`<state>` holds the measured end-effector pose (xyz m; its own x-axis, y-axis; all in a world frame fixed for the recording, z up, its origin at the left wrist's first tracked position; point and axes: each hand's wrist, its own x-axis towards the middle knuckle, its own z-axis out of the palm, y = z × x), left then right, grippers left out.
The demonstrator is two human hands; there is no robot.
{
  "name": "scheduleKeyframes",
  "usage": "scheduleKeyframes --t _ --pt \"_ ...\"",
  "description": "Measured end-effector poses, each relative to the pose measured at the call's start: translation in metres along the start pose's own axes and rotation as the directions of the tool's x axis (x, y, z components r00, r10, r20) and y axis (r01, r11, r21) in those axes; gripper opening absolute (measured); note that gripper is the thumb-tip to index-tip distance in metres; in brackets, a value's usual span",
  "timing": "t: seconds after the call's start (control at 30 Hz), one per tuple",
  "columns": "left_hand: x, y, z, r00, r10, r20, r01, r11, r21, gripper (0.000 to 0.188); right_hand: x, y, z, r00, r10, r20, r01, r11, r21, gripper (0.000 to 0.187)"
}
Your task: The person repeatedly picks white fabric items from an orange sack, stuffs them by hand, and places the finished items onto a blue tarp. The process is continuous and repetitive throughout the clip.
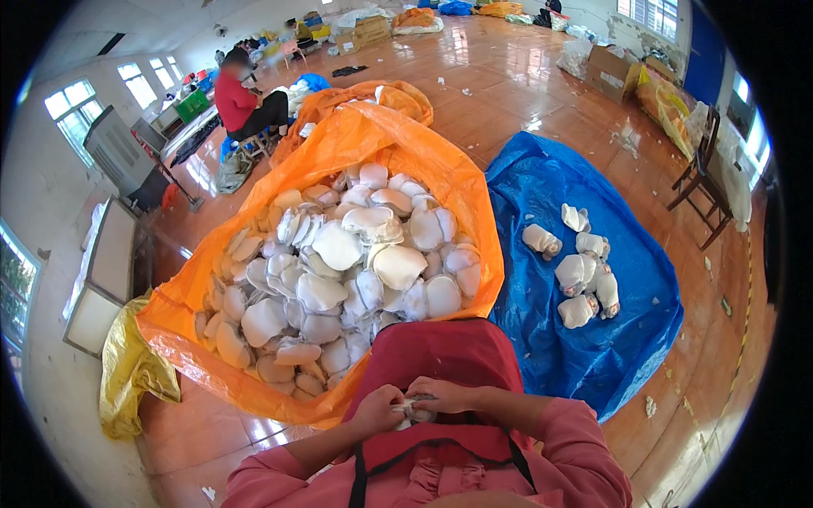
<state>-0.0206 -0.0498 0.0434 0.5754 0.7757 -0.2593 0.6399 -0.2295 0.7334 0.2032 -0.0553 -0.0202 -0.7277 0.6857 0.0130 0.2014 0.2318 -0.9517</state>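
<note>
Over the dark red cloth [436, 351] on my lap, my left hand [378, 411] and my right hand [442, 395] meet with curled fingers. Between them is a small white cloth piece [415, 414], mostly covered by the fingers, so its exact shape is hidden. Just ahead lies an open orange plastic sheet or sack [449, 173], heaped with many white, rounded, cup-shaped fabric pads [337, 245]. To the right, several white bundles [576, 273] that look like stacked or rolled pads lie on a blue plastic sheet [542, 347].
A person in a red top [235, 102] sits on a stool at the far left. A wooden chair [705, 182] stands at the right, near cardboard boxes [606, 72]. A yellow sack [131, 372] lies by the left wall, below a white cabinet [100, 279]. Reddish tiles [500, 63] cover the floor.
</note>
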Motion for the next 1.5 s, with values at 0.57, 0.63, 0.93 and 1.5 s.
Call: scheduleKeyframes --t 0.57,0.63,0.93,1.5 --pt "-0.009 -0.008 0.007 0.988 0.069 -0.136 -0.081 0.993 -0.089 0.035 0.007 -0.026 0.0 0.995 0.087 -0.057 -0.085 0.995 0.043 0.044" --pt "-0.012 -0.003 0.008 0.986 0.017 -0.166 -0.044 0.986 -0.163 0.034 0.01 -0.033 -0.004 0.993 0.108 -0.047 -0.108 0.994 0.004 0.041" --pt "-0.007 0.003 0.031 0.866 0.026 -0.499 -0.042 0.999 -0.022 0.018 0.02 -0.039 -0.011 0.991 -0.127 -0.047 0.099 0.918 -0.383 0.032" --pt "0.0 0.023 0.039 0.83 -0.176 -0.529 0.271 0.957 0.106 0.016 0.013 -0.029 0.026 0.963 -0.041 -0.267 0.002 0.99 -0.144 0.038"
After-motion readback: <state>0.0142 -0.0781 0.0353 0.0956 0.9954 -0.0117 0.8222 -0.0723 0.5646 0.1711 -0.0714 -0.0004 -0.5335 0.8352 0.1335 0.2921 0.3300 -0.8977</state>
